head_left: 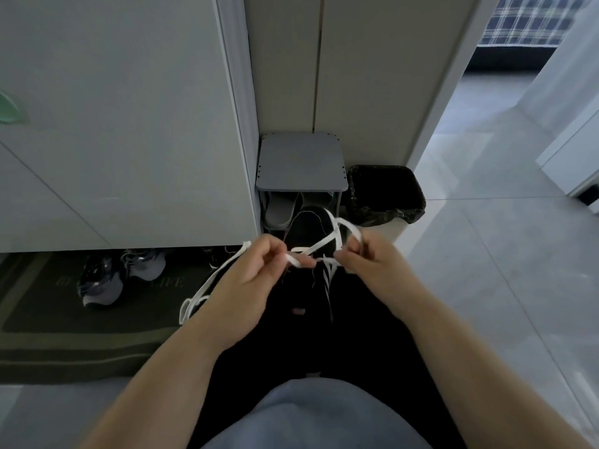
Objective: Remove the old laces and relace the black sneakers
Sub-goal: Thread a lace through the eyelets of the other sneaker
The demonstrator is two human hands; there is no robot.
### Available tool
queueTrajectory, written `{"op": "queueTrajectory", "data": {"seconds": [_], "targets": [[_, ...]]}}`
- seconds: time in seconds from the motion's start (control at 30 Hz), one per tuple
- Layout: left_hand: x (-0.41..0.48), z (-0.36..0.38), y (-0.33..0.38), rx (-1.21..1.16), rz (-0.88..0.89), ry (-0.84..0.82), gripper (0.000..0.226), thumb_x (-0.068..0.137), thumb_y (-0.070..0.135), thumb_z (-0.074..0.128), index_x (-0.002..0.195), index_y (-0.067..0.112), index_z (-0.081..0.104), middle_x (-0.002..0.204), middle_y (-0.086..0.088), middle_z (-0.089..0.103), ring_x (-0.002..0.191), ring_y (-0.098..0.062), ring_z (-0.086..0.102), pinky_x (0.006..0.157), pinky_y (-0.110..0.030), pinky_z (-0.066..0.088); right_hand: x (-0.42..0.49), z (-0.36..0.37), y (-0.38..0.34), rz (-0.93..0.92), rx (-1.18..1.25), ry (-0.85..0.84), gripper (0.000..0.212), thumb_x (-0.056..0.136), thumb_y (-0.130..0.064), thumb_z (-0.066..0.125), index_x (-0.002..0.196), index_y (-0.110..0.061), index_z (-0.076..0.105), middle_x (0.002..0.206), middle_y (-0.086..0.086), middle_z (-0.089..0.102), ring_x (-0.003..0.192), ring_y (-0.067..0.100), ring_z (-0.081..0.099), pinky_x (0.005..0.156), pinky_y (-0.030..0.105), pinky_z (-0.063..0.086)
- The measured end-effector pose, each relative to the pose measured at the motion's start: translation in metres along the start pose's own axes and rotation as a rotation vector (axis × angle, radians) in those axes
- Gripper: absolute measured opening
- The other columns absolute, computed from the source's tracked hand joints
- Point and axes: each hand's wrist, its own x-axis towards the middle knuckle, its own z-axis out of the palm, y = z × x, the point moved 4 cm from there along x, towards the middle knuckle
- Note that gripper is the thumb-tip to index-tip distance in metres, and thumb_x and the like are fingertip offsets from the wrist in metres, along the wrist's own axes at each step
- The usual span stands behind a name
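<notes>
Left hand [249, 280]: fingers curled, thumb and forefinger pinching the white lace [296, 259]. Right hand [372, 264]: fingers curled, gripping the same lace, a loop rising above its knuckles. The lace crosses over itself between the hands; a long run trails down from the left hand's outer side. Black sneaker [308, 228]: just beyond the gap between the hands, detail too dark to read. Beyond it stands a grey stool [301, 163]; beyond the right hand, a lined waste bin [385, 192]. Grey sneakers [100, 280] lie well to the left of the left hand.

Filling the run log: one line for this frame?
left hand: pinches white lace | right hand: pinches same lace | black sneaker: behind hands
</notes>
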Motion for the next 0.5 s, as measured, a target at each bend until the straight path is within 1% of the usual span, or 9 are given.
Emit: {"op": "queueTrajectory", "data": {"seconds": [0.07, 0.1, 0.13, 0.2, 0.23, 0.33, 0.37, 0.43, 0.5], "targets": [[-0.01, -0.011, -0.001, -0.311, 0.007, 0.045, 0.015, 0.093, 0.015, 0.038, 0.083, 0.005, 0.042, 0.066, 0.001, 0.058, 0.065, -0.01, 0.058, 0.075, -0.024, 0.054, 0.002, 0.009, 0.013, 0.085, 0.183, -0.005, 0.02, 0.089, -0.021, 0.059, 0.072, -0.017, 0.05, 0.061, -0.002, 0.045, 0.057, 0.013, 0.042, 0.059, 0.026, 0.038], [-0.012, -0.017, -0.007, -0.362, -0.016, 0.074, 0.015, 0.093, 0.015, 0.038, 0.081, 0.007, 0.041, 0.058, 0.003, 0.047, 0.06, -0.013, 0.05, 0.076, -0.028, 0.054, 0.004, 0.011, 0.017, 0.101, 0.298, 0.011, 0.019, 0.089, -0.021, 0.058, 0.072, -0.017, 0.054, 0.064, 0.0, 0.048, 0.061, 0.016, 0.045, 0.063, 0.028, 0.04], [-0.014, -0.023, -0.017, -0.341, -0.08, 0.106, 0.017, 0.095, 0.014, 0.038, 0.079, 0.01, 0.042, 0.055, 0.005, 0.039, 0.056, -0.013, 0.04, 0.07, -0.028, 0.052, 0.005, 0.01, 0.02, 0.102, 0.402, 0.034, 0.018, 0.089, -0.02, 0.057, 0.072, -0.016, 0.058, 0.068, 0.003, 0.051, 0.067, 0.019, 0.048, 0.068, 0.03, 0.043], [-0.017, -0.029, -0.036, -0.077, -0.231, 0.123, 0.024, 0.098, 0.016, 0.039, 0.076, 0.021, 0.048, 0.054, 0.007, 0.038, 0.054, -0.013, 0.031, 0.056, -0.027, 0.039, 0.006, 0.008, 0.021, 0.076, 0.566, 0.069, 0.02, 0.091, -0.016, 0.055, 0.072, -0.01, 0.061, 0.073, 0.008, 0.055, 0.075, 0.023, 0.053, 0.073, 0.029, 0.049], [-0.019, -0.03, -0.042, 0.113, -0.278, 0.086, 0.023, 0.097, 0.021, 0.041, 0.077, 0.027, 0.05, 0.054, 0.008, 0.041, 0.053, -0.012, 0.033, 0.055, -0.027, 0.035, 0.006, 0.008, 0.019, 0.06, 0.63, 0.08, 0.024, 0.092, -0.014, 0.052, 0.07, -0.008, 0.059, 0.073, 0.008, 0.057, 0.075, 0.021, 0.056, 0.074, 0.027, 0.051], [-0.027, -0.025, -0.038, 0.586, -0.239, -0.106, 0.013, 0.092, 0.041, 0.047, 0.086, 0.034, 0.057, 0.07, 0.01, 0.062, 0.061, -0.001, 0.055, 0.063, -0.021, 0.042, 0.005, 0.008, 0.021, 0.034, 0.69, 0.078, 0.035, 0.094, -0.012, 0.046, 0.059, -0.012, 0.053, 0.076, 0.008, 0.061, 0.076, 0.02, 0.059, 0.077, 0.029, 0.052], [-0.028, -0.023, -0.032, 0.628, -0.193, -0.124, 0.017, 0.09, 0.043, 0.05, 0.083, 0.031, 0.06, 0.071, 0.01, 0.064, 0.068, 0.001, 0.059, 0.066, -0.019, 0.043, 0.004, 0.008, 0.022, 0.028, 0.645, 0.055, 0.034, 0.093, -0.015, 0.048, 0.059, -0.013, 0.053, 0.079, 0.01, 0.06, 0.077, 0.025, 0.057, 0.077, 0.033, 0.05], [-0.03, -0.021, -0.018, 0.611, -0.081, -0.103, 0.022, 0.087, 0.044, 0.055, 0.074, 0.029, 0.062, 0.067, 0.013, 0.061, 0.067, 0.002, 0.057, 0.064, -0.015, 0.04, 0.0, 0.01, 0.024, 0.022, 0.521, 0.02, 0.027, 0.087, -0.027, 0.055, 0.064, -0.014, 0.056, 0.08, 0.016, 0.054, 0.074, 0.03, 0.049, 0.075, 0.042, 0.043], [-0.031, -0.021, -0.004, 0.537, 0.076, -0.045, 0.023, 0.082, 0.049, 0.054, 0.071, 0.029, 0.06, 0.08, 0.018, 0.058, 0.073, 0.0, 0.055, 0.066, -0.01, 0.036, -0.002, 0.012, 0.024, -0.012, 0.378, 0.028, 0.026, 0.088, -0.029, 0.056, 0.066, -0.014, 0.057, 0.069, 0.012, 0.05, 0.065, 0.026, 0.046, 0.067, 0.036, 0.041]]}}
